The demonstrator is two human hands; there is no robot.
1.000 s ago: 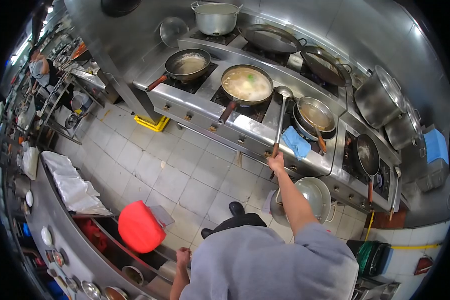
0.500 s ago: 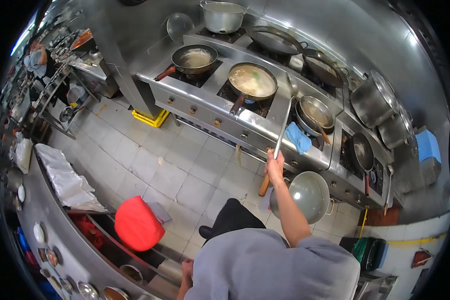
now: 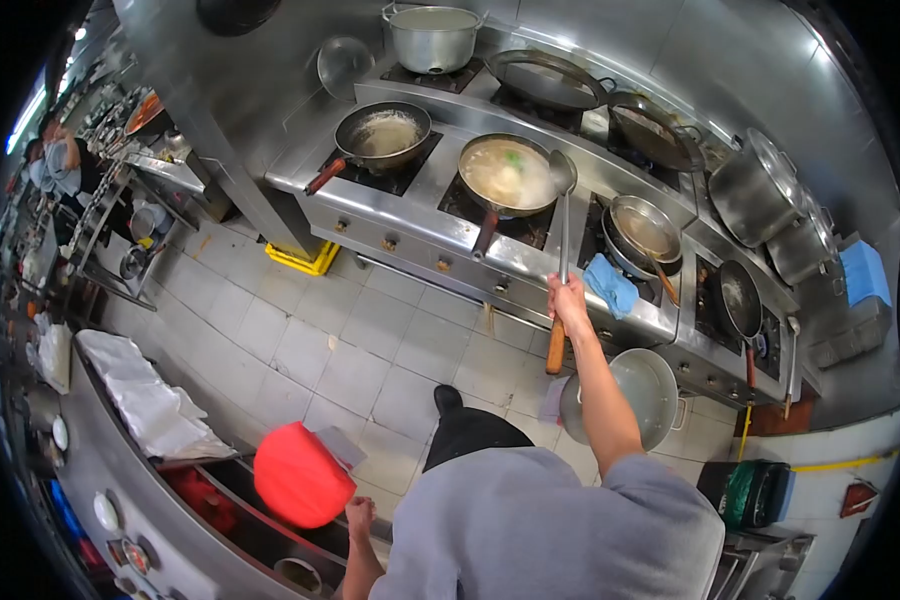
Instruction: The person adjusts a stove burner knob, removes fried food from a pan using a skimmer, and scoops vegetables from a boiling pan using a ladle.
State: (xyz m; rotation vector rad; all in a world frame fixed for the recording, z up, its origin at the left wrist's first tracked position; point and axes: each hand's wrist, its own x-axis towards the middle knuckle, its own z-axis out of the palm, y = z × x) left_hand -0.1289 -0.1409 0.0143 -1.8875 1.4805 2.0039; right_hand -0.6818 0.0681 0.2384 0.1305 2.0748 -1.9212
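My right hand [image 3: 569,301] is wrapped round the long ladle [image 3: 564,237], just above its wooden grip. The ladle's bowl is at the right rim of a steaming pan [image 3: 505,175], which holds pale broth with a green bit in it. Low on the left, my left hand [image 3: 361,510] hangs beside a red-covered seat [image 3: 301,476], its fingers curled; whether they hold anything is too small to tell. A blue cloth [image 3: 610,286] lies on the stove edge, right of the ladle, by a stacked pan and strainer [image 3: 645,228].
Another pan [image 3: 383,136] stands left on the stove. Behind are a large pot [image 3: 433,38] and woks [image 3: 547,79]. A big metal basin [image 3: 642,396] is low at my right. A steel counter [image 3: 160,500] runs along the left, and a person [image 3: 60,165] stands far left.
My right hand has moved up the ladle's shaft, from its wooden grip. The ladle's bowl has shifted left to the rim of the steaming pan. The camera view has shifted slightly.
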